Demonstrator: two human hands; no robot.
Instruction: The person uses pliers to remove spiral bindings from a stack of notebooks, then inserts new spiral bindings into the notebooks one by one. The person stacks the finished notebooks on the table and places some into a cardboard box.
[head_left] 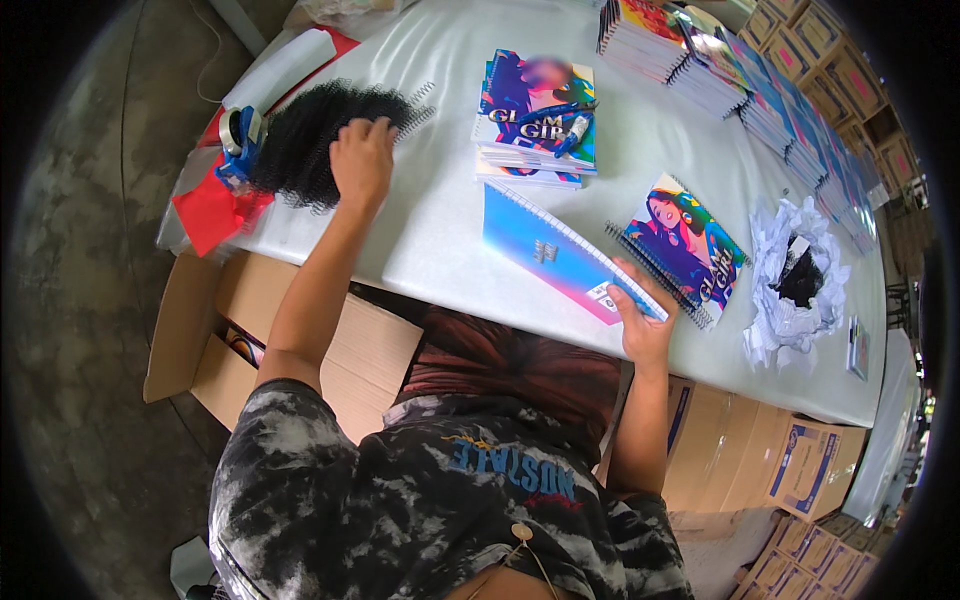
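Observation:
My left hand [362, 165] is on a heap of black spiral binding coils [300, 140] at the table's left. Its fingers are bent in; the fingertips are hidden, so what they grip cannot be made out. My right hand [643, 325] is closed on the lower right end of a notebook [545, 245], tilted over the front edge. A pale blue and pink cover shows, with a row of punched holes along its upper edge. Just right of it lies a spiral-bound notebook [685, 240] with an illustrated cover. Beyond stands a notebook stack [535, 165] with a blue-handled tool, like pliers [575, 135], on top.
A blue tape dispenser [238, 150] and red sheeting [215, 208] sit left of the coils. Crumpled white paper [768, 320] at right surrounds more black coils [800, 278]. Notebook rows [770, 110] line the far right. An open cardboard box [235, 300] stands below the table [430, 230].

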